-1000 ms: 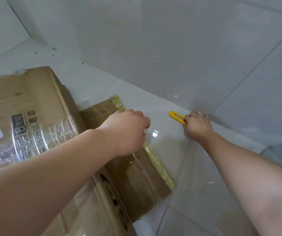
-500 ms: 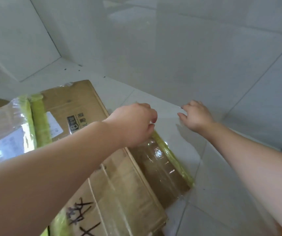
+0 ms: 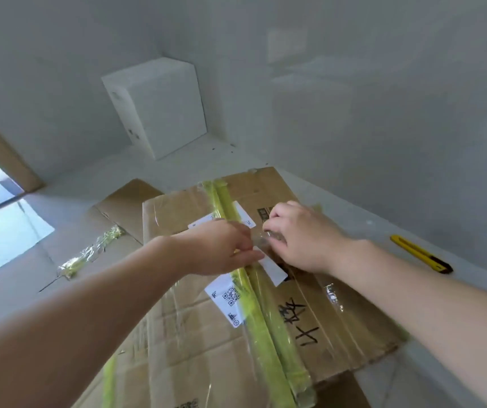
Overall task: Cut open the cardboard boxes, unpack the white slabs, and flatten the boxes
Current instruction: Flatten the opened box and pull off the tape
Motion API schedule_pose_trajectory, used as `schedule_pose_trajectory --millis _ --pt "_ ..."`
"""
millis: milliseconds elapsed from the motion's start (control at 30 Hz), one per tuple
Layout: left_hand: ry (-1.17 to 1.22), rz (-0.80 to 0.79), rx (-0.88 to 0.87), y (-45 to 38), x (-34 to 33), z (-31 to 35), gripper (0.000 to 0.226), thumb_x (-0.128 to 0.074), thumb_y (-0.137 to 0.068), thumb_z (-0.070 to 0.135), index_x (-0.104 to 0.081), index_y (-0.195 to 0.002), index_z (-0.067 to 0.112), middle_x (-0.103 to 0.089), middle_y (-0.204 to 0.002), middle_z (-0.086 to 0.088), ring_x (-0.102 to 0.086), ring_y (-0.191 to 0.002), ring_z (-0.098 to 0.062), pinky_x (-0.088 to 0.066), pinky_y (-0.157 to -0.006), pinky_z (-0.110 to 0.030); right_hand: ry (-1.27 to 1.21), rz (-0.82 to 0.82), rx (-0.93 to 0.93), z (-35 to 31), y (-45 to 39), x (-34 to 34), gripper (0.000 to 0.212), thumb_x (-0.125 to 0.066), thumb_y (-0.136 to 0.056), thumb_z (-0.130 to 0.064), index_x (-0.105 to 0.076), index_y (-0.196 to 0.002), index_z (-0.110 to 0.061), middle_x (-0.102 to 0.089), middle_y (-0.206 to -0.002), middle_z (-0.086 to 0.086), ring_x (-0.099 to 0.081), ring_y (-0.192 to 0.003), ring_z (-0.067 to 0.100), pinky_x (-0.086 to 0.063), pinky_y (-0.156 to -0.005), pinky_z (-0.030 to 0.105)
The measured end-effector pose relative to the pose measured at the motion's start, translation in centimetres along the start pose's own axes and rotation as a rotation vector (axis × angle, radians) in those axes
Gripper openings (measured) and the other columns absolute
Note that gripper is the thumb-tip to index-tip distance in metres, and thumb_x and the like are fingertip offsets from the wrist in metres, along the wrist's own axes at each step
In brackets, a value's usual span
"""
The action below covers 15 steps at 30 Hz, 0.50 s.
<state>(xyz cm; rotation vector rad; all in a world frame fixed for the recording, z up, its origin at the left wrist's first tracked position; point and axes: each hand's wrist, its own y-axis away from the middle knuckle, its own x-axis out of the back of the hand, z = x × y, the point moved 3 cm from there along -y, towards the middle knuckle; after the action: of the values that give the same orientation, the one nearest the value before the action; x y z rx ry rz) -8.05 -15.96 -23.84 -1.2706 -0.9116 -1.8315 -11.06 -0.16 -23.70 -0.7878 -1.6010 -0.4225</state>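
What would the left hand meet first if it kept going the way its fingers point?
Most likely the right hand: the left hand points rightward across the yellow-green tape on the cardboard box, and the fingertips nearly meet, though depth between them is unclear.

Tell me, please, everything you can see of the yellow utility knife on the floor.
The slim yellow utility knife with a black end looks plastic. It lies flat on the pale tiled floor near the wall, right of the taped brown cardboard box, set diagonally with its black end nearer the camera. No blade is visible. Nothing touches it; both hands are at the box.
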Motion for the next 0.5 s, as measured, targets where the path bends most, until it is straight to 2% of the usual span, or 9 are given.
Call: schedule_pose_trajectory --millis 100,167,267,333,400,500 --pt "0.022 0.023 -0.036 0.3 -0.4 -0.2 0.047 -0.04 -0.094 0.052 -0.059 -0.068 0.018 -0.051 -0.08 0.009 -0.049 -0.077 -0.01 -0.044 -0.081 -0.031 0.021 -0.058 -0.031 -0.8 0.4 -0.4 0.027 -0.049 -0.094 -0.031 -0.068 -0.103 -0.015 -0.056 -0.105 0.001 -0.049 -0.1 0.021 -0.042 -0.088 0.036" --pt "0.003 0.028 -0.058 0.2 0.2 0.0 0.042 -0.038 -0.095 0.05 -0.049 -0.063 0.025 -0.051 -0.076 0.007 -0.048 -0.077 -0.012 -0.045 -0.083 -0.036 0.008 -0.079 -0.052 -1.0 0.7 -0.4 0.025 -0.05 -0.093 -0.031 -0.068 -0.098 -0.014 -0.056 -0.104 0.001 -0.049 -0.099 0.021 -0.042 -0.087 0.036" --pt "0.009 0.058 -0.021 0.8 2.2 0.3 0.045 -0.037 -0.095 0.049 -0.037 -0.057 0.024 -0.046 -0.059 0.002 -0.046 -0.06 -0.016 -0.046 -0.065 -0.036 -0.009 -0.099 -0.058 -1.6 0.9 -0.3 0.021 -0.052 -0.092 -0.029 -0.066 -0.095 -0.014 -0.055 -0.104 0.002 -0.049 -0.099 0.023 -0.044 -0.084 0.036" --pt "-0.067 0.079 0.013 1.5 4.0 0.5 0.05 -0.035 -0.093 0.053 -0.038 -0.056 0.02 -0.04 -0.051 0.003 -0.039 -0.049 -0.012 -0.037 -0.052 -0.029 -0.009 -0.098 -0.066 -2.3 0.6 0.0 0.022 -0.05 -0.091 -0.032 -0.066 -0.1 -0.018 -0.054 -0.104 0.0 -0.05 -0.1 0.023 -0.046 -0.082 0.038" --pt "-0.188 0.098 0.103 2.5 6.3 0.4 0.055 -0.03 -0.09 0.059 -0.039 -0.055 0.017 -0.041 -0.049 0.003 -0.039 -0.047 -0.011 -0.03 -0.048 -0.028 -0.012 -0.104 -0.067 -3.1 0.4 0.3 0.024 -0.049 -0.092 -0.036 -0.064 -0.105 -0.024 -0.052 -0.106 -0.003 -0.05 -0.102 0.022 -0.046 -0.081 0.036" --pt "-0.336 0.024 0.311 4.3 8.9 -0.7 0.055 -0.029 -0.094 0.058 -0.045 -0.06 0.017 -0.049 -0.06 0.003 -0.048 -0.058 -0.015 -0.034 -0.053 -0.027 -0.022 -0.138 -0.024 -4.3 0.1 0.4 0.028 -0.048 -0.095 -0.035 -0.064 -0.115 -0.024 -0.053 -0.109 -0.004 -0.047 -0.106 0.018 -0.037 -0.078 0.029"
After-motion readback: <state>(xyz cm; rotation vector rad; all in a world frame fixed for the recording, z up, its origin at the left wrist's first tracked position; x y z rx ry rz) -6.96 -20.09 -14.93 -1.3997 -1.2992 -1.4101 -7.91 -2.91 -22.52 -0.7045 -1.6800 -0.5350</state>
